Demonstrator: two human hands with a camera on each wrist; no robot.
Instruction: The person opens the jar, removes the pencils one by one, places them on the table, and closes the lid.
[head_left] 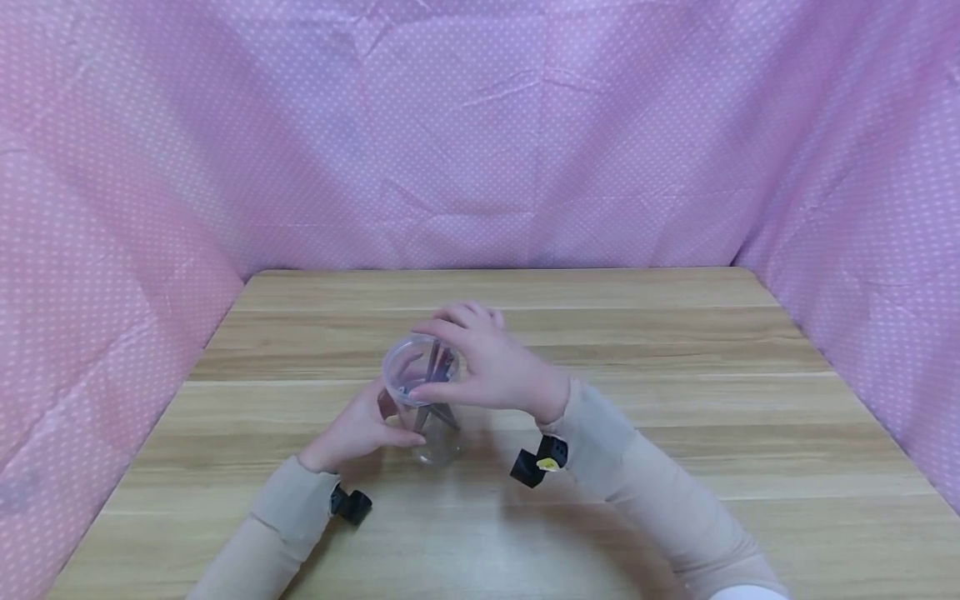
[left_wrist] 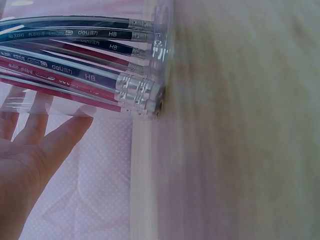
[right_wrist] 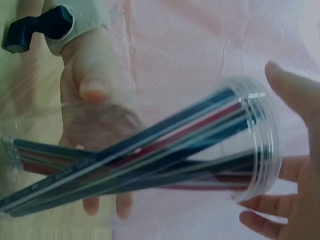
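Observation:
A clear plastic jar [head_left: 438, 450] stands upright over the table, holding several dark blue and red pencils [left_wrist: 85, 70]. The pencils lean across one another inside, their silver eraser ends at the jar's bottom in the left wrist view. My left hand [head_left: 360, 433] grips the jar's side, its thumb toward the front and its fingers partly hidden behind. At the top, my right hand [head_left: 487, 362] spans the clear ringed lid [right_wrist: 265, 145], thumb on the near edge and fingers along the far edge. Seen in the right wrist view, the thumb stands a little off the rim.
The wood-grain table [head_left: 675, 358] spreads around the jar. Pink dotted cloth [head_left: 495, 150] hangs behind it and at both sides. A small black camera sits on each wrist, the right one [head_left: 540, 462] low over the table.

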